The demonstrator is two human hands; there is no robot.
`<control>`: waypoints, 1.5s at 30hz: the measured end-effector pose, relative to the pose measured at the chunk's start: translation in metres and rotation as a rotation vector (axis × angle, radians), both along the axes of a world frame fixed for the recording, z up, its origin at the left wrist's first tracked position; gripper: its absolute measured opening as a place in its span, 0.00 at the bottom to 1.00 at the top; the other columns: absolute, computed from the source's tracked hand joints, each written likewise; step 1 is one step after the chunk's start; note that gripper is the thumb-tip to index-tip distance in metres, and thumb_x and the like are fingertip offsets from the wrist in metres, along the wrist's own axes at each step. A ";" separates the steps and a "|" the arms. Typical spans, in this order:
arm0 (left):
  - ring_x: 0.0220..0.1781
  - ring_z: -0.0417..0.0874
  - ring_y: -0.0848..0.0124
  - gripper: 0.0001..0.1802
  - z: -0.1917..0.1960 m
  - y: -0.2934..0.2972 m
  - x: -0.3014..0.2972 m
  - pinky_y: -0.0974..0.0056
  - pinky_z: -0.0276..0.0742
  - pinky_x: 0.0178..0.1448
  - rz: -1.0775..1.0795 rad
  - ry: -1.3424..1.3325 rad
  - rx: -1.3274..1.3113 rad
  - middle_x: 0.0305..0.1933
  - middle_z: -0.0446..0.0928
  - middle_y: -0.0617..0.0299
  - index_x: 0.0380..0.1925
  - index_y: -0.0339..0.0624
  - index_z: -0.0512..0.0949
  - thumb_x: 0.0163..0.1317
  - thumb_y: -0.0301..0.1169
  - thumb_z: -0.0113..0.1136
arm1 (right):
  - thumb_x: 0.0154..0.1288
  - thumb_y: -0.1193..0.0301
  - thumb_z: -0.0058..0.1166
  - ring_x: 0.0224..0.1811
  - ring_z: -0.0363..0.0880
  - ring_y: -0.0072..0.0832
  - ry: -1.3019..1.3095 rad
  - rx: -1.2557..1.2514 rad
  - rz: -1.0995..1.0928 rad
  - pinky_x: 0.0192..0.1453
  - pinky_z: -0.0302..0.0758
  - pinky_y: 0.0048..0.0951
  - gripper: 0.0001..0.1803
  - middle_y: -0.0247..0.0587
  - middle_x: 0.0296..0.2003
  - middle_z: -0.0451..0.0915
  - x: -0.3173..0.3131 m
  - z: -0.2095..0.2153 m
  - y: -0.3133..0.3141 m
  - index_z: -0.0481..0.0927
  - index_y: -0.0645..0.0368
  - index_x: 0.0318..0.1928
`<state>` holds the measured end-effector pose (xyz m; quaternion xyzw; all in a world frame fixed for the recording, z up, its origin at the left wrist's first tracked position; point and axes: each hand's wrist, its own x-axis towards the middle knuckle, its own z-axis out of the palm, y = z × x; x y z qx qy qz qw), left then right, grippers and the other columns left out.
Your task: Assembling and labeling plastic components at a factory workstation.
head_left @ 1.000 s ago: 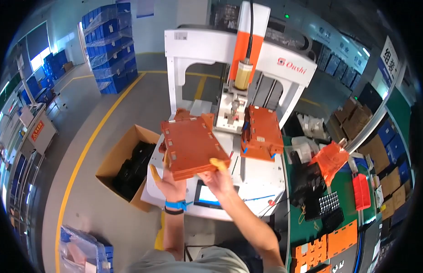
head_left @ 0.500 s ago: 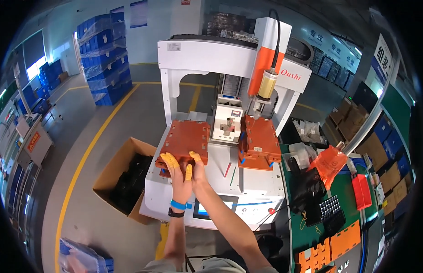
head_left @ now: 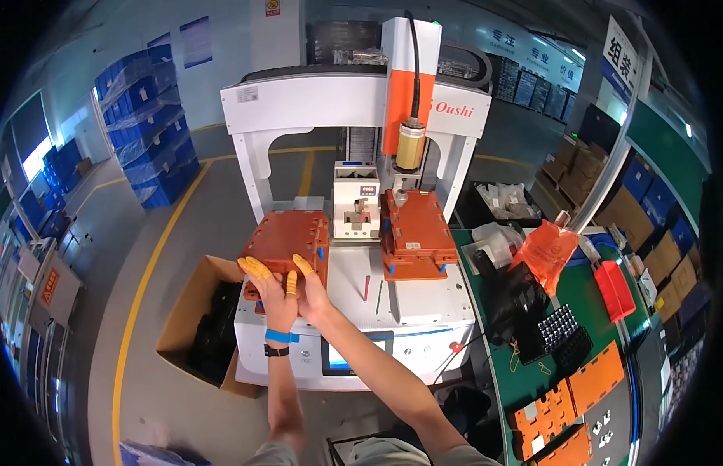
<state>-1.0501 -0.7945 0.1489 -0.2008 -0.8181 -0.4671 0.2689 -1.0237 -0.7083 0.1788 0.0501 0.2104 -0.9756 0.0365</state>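
A reddish-brown box-like fixture (head_left: 287, 231) with a flat lid sits on the left side of a white bench-top machine (head_left: 353, 303). At its front edge my left hand (head_left: 272, 291) lies with stretched fingers over the lid's near left corner, its thumb pointing up. Close beside it, my right hand (head_left: 312, 297) touches the front edge with an outstretched finger; its other fingers are partly hidden. Yellow finger cots cover several fingertips. A second reddish-brown fixture (head_left: 419, 225) with blue clips stands on the right, below the machine's orange-and-white head (head_left: 410, 93).
Between the fixtures stand a small white feeder unit (head_left: 357, 203), a red stick (head_left: 367, 288) and a green stick (head_left: 379, 297). A cardboard box (head_left: 182, 334) with dark contents is at left. On the green table (head_left: 486, 365) lie a red bin (head_left: 614, 290), black bags and orange plates (head_left: 596, 377).
My view has swung right, so the whole scene sits farther left. Both hands stay at the left fixture's front edge, and a blue clip on its right side now shows.
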 end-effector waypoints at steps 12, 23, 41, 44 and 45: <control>0.81 0.28 0.37 0.52 -0.041 -0.010 -0.004 0.32 0.27 0.77 0.183 0.014 -0.258 0.79 0.30 0.28 0.74 0.24 0.36 0.70 0.48 0.55 | 0.77 0.69 0.44 0.71 0.67 0.34 -0.025 0.259 -0.060 0.77 0.61 0.37 0.19 0.44 0.64 0.72 0.097 0.015 0.016 0.68 0.64 0.63; 0.82 0.35 0.38 0.50 -0.064 -0.009 0.026 0.32 0.31 0.78 0.288 0.022 -0.313 0.80 0.36 0.31 0.75 0.25 0.40 0.70 0.50 0.53 | 0.77 0.63 0.43 0.65 0.75 0.41 0.020 0.365 -0.119 0.68 0.74 0.34 0.24 0.51 0.63 0.75 0.171 0.039 0.070 0.68 0.63 0.66; 0.81 0.39 0.40 0.43 -0.224 0.003 0.155 0.49 0.37 0.83 0.306 -0.202 -0.315 0.79 0.40 0.30 0.70 0.15 0.48 0.72 0.42 0.51 | 0.76 0.66 0.45 0.43 0.81 0.28 -0.069 0.300 -0.553 0.47 0.76 0.24 0.20 0.43 0.50 0.81 0.313 0.057 0.171 0.74 0.61 0.62; 0.80 0.46 0.42 0.44 -0.223 0.016 0.153 0.50 0.40 0.83 0.373 -0.210 -0.437 0.77 0.49 0.32 0.70 0.17 0.51 0.72 0.49 0.49 | 0.75 0.65 0.46 0.43 0.80 0.27 -0.097 0.284 -0.657 0.47 0.74 0.24 0.21 0.42 0.50 0.81 0.349 0.050 0.182 0.74 0.60 0.62; 0.80 0.47 0.43 0.45 -0.226 0.019 0.150 0.50 0.42 0.82 0.416 -0.234 -0.462 0.77 0.50 0.33 0.71 0.18 0.52 0.72 0.50 0.48 | 0.74 0.64 0.47 0.42 0.80 0.27 -0.088 0.283 -0.673 0.48 0.73 0.25 0.22 0.42 0.50 0.81 0.359 0.044 0.186 0.73 0.60 0.63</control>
